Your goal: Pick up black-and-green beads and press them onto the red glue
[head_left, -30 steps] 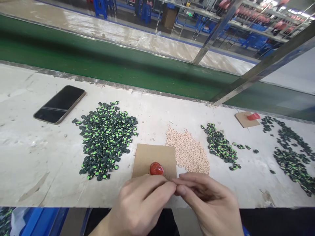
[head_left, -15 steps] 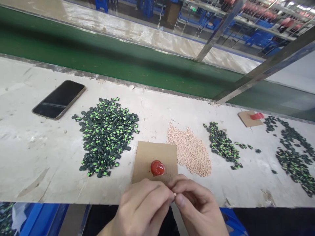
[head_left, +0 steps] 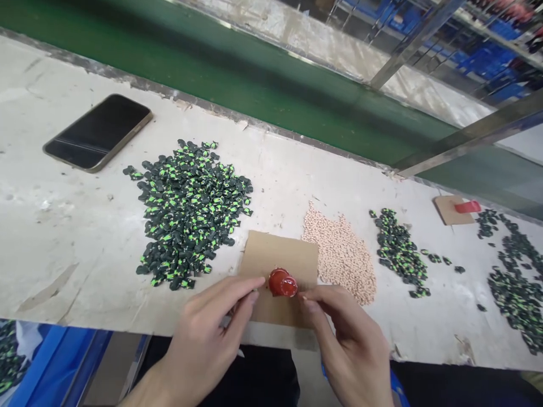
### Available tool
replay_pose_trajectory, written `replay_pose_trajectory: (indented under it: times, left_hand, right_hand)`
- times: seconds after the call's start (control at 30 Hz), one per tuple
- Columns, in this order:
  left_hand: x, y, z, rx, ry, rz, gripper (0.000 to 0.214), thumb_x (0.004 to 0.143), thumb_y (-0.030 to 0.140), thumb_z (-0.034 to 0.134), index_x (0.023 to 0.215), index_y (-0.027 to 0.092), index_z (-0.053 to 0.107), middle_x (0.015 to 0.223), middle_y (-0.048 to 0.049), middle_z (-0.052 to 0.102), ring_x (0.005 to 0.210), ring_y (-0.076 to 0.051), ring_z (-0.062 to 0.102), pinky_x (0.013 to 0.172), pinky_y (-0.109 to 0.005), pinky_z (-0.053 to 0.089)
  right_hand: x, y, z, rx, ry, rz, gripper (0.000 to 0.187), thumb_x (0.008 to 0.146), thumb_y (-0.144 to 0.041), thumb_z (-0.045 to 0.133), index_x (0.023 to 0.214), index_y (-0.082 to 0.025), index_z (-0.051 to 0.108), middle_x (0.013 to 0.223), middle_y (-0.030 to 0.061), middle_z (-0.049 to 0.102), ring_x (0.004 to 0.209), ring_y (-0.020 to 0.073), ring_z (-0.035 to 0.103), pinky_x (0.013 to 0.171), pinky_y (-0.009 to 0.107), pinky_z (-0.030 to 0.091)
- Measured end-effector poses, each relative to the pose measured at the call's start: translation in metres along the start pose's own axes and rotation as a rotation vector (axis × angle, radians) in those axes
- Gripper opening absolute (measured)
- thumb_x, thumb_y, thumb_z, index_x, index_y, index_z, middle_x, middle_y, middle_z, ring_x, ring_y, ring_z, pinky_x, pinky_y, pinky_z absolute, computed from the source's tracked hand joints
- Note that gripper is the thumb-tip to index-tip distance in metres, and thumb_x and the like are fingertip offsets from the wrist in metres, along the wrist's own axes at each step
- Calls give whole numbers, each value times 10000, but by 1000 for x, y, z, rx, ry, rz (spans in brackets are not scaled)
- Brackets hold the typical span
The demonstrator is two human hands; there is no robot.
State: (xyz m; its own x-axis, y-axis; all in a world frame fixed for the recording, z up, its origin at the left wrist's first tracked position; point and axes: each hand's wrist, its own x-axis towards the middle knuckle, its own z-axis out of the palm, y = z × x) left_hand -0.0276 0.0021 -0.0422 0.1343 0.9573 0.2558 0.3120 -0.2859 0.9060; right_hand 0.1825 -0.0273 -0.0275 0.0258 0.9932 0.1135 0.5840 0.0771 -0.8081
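My right hand (head_left: 350,333) pinches a small pale bead between thumb and forefinger, mostly hidden, at the right of a red cap (head_left: 279,282). The cap holds a glossy red substance and rests on a square of brown cardboard (head_left: 280,250). On the other side of the cap is my left hand (head_left: 212,328), its thumb and forefinger apart with nothing visible between them. A spread of tiny pale pink beads (head_left: 339,249) lies just beyond my right hand. Farther left is a large heap of small black-and-green pieces (head_left: 190,209).
A phone (head_left: 99,130) lies at the far left of the white table (head_left: 85,226). To the right are a smaller black-and-green pile (head_left: 401,249), another cardboard piece (head_left: 447,212) with a red cap (head_left: 469,207), and more dark pieces (head_left: 515,299). A green strip (head_left: 254,96) runs behind.
My hands, together over the table edge before, have parted and moved forward to either side of the red cap. The left fingers have opened. The view has tilted downward.
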Motion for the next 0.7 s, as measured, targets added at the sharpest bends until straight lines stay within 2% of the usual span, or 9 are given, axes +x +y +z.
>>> replay_pose_trajectory:
  times: [0.17,0.3,0.53,0.6,0.7]
  left_hand:
    - [-4,-8,5,43,-10,-71,158,957,101,623,1043,203,706,894,-4,821,740,-150,798,681,-176,629]
    - [-5,-8,6,40,-15,-69,156,972,111,610,1044,199,718,904,-9,816,758,-153,794,695,-197,623]
    - [-4,-9,4,6,-4,-66,157,953,83,636,1034,173,735,906,-26,816,761,-139,785,701,-169,614]
    - [-1,-6,3,-28,12,-64,184,933,58,647,1020,180,753,904,-14,814,767,-122,778,725,-146,612]
    - [4,5,0,-109,56,-110,242,894,53,682,986,239,805,920,11,819,787,-104,774,734,-107,610]
  right_hand:
    - [4,-3,4,-91,-33,-48,184,977,-93,600,978,-254,690,898,39,739,808,189,728,691,272,586]
    - [5,-3,4,-125,-63,-60,189,981,-86,594,1001,-250,686,926,41,744,811,177,728,697,259,581]
    - [5,-2,6,-123,-63,-58,188,975,-85,604,999,-251,689,921,30,738,779,159,705,684,246,563]
    - [4,-3,6,-85,-35,-33,176,971,-103,617,978,-252,712,909,31,746,794,171,713,692,255,568]
    - [3,-7,2,74,36,113,121,963,-183,666,905,-255,745,837,30,748,769,191,713,670,272,584]
